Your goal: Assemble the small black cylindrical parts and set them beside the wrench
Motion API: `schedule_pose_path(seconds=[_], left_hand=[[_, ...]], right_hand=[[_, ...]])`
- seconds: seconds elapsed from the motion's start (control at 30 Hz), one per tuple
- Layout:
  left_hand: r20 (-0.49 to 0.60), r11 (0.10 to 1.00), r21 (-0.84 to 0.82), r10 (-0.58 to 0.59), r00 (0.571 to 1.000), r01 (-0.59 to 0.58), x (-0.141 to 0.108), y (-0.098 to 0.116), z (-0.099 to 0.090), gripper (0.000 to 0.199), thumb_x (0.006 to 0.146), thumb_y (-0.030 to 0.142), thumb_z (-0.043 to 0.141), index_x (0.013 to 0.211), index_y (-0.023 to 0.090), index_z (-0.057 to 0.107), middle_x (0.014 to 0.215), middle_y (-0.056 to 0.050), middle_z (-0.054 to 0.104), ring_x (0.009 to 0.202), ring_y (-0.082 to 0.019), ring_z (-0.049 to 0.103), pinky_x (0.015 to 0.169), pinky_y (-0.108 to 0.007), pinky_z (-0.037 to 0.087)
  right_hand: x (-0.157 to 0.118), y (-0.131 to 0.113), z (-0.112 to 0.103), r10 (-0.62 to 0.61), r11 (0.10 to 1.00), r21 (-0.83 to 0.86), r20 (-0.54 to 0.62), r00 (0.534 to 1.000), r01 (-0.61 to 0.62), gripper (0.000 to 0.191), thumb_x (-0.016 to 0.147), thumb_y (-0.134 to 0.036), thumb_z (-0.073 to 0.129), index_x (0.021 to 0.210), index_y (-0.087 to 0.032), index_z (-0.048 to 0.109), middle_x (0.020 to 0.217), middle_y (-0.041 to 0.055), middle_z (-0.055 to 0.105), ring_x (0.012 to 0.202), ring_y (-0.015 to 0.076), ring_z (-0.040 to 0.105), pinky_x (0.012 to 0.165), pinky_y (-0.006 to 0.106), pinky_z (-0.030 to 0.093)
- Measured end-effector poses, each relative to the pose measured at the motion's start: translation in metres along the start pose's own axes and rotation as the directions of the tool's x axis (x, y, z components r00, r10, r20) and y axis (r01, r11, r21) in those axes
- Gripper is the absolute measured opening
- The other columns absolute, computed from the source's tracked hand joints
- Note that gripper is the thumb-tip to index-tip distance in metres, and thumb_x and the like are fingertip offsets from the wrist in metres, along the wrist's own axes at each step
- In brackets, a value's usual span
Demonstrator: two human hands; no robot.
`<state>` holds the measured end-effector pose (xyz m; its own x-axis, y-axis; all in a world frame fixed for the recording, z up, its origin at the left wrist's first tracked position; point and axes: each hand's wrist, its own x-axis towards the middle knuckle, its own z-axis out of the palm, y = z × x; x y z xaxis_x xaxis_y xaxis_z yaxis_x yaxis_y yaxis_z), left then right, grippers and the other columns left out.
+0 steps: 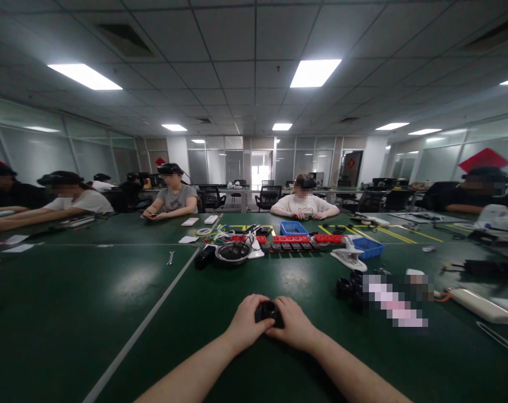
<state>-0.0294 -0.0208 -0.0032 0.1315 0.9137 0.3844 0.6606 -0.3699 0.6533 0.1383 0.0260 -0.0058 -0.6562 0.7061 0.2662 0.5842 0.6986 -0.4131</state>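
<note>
A smooth green tabletop [81, 313] spreads before me, semi-glossy, catching the ceiling lights as pale, blurry patches. On it sits a round dark dish [233, 254] with a shiny, metallic-looking rim. Left of the dish, a slim silver wrench [170, 258] looks like bare metal. Right of it, a rectangular blue tray [294, 228] appears smooth plastic. On its near side, a round black piece [269, 309] looks like glossy plastic.

Bare left hand [246, 323] and right hand [292, 322], bare forearms [197, 368] slimmer at the wrists [230, 341]
</note>
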Motion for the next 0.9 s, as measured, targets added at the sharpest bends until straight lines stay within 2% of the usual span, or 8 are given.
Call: schedule_pose_path(seconds=[0.1,0.23,0.37,0.47,0.53,0.6,0.73,0.9], left_hand=[[0.034,0.998,0.02,0.059,0.998,-0.059,-0.001,-0.001,-0.002,0.046,0.069,0.028,0.062,0.113,0.022,0.049,0.108,-0.006,0.055,0.101,-0.021,0.047,0.089,-0.035,0.036],[0.062,0.992,0.001,0.128,0.99,-0.129,-0.001,0.001,-0.007,0.047,0.075,0.031,0.057,0.119,0.022,0.045,0.113,-0.006,0.053,0.105,-0.02,0.045,0.092,-0.035,0.034],[0.07,0.992,-0.032,0.125,0.99,-0.123,-0.001,0.007,-0.008,0.035,0.072,0.028,0.06,0.106,0.022,0.055,0.102,-0.004,0.058,0.098,-0.019,0.049,0.087,-0.031,0.038],[0.032,0.999,-0.014,0.043,0.999,-0.042,-0.001,0.007,-0.006,0.037,0.066,0.027,0.066,0.101,0.022,0.057,0.096,-0.003,0.058,0.093,-0.02,0.05,0.082,-0.031,0.04],[0.021,1.0,0.001,0.015,1.0,-0.015,-0.001,0.004,-0.005,0.039,0.064,0.028,0.068,0.101,0.022,0.057,0.094,-0.003,0.057,0.091,-0.02,0.05,0.08,-0.031,0.041],[0.03,1.0,0.007,0.01,1.0,-0.01,-0.001,0.001,-0.004,0.048,0.062,0.028,0.069,0.108,0.023,0.053,0.096,-0.003,0.056,0.092,-0.02,0.05,0.082,-0.033,0.04],[0.048,1.0,-0.01,0.016,0.999,-0.015,-0.002,-0.003,-0.006,0.075,0.055,0.03,0.074,0.122,0.025,0.041,0.106,-0.005,0.052,0.098,-0.021,0.047,0.087,-0.036,0.039],[0.078,0.998,-0.026,0.054,0.995,-0.053,-0.001,0.0,-0.011,0.043,0.063,0.028,0.07,0.103,0.024,0.057,0.094,-0.002,0.056,0.09,-0.019,0.05,0.079,-0.031,0.041]], right_hand=[[0.001,0.006,-0.003,-0.098,0.989,0.124,0.116,0.988,0.083,0.063,0.066,-0.039,0.061,0.12,-0.014,0.043,0.121,0.0125,0.044,0.113,0.0259,0.036,0.097,0.039,0.026],[0.003,0.017,-0.008,-0.082,0.973,0.227,0.219,0.972,0.031,0.057,0.069,-0.035,0.059,0.12,-0.014,0.046,0.129,0.0127,0.039,0.122,0.0284,0.026,0.101,0.042,0.021],[0.003,0.016,-0.008,-0.081,0.97,0.237,0.137,0.987,0.047,0.05,0.064,-0.037,0.064,0.108,-0.016,0.055,0.114,0.0096,0.051,0.11,0.0271,0.041,0.093,0.039,0.031],[0.001,0.007,-0.005,-0.042,0.997,0.075,0.058,0.997,0.037,0.039,0.06,-0.043,0.067,0.088,-0.016,0.06,0.096,0.0075,0.056,0.091,0.0244,0.05,0.081,0.036,0.038],[-0.001,0.0,-0.005,-0.008,0.998,-0.056,0.008,1.0,0.008,0.04,0.06,-0.048,0.065,0.084,-0.016,0.059,0.09,0.0073,0.056,0.087,0.0244,0.05,0.08,0.036,0.037],[-0.003,-0.005,-0.006,-0.007,0.996,-0.09,-0.009,1.0,0.007,0.046,0.062,-0.05,0.062,0.094,-0.016,0.056,0.094,0.0082,0.056,0.09,0.0249,0.048,0.083,0.038,0.036],[-0.005,-0.004,-0.01,-0.105,0.993,0.058,0.068,0.992,0.101,0.058,0.068,-0.042,0.059,0.118,-0.017,0.045,0.117,0.0104,0.048,0.107,0.0251,0.041,0.092,0.038,0.031],[-0.003,0.009,-0.011,-0.119,0.977,0.191,0.136,0.984,0.092,0.049,0.068,-0.035,0.06,0.112,-0.017,0.053,0.12,0.0098,0.046,0.114,0.0257,0.036,0.095,0.037,0.029]])
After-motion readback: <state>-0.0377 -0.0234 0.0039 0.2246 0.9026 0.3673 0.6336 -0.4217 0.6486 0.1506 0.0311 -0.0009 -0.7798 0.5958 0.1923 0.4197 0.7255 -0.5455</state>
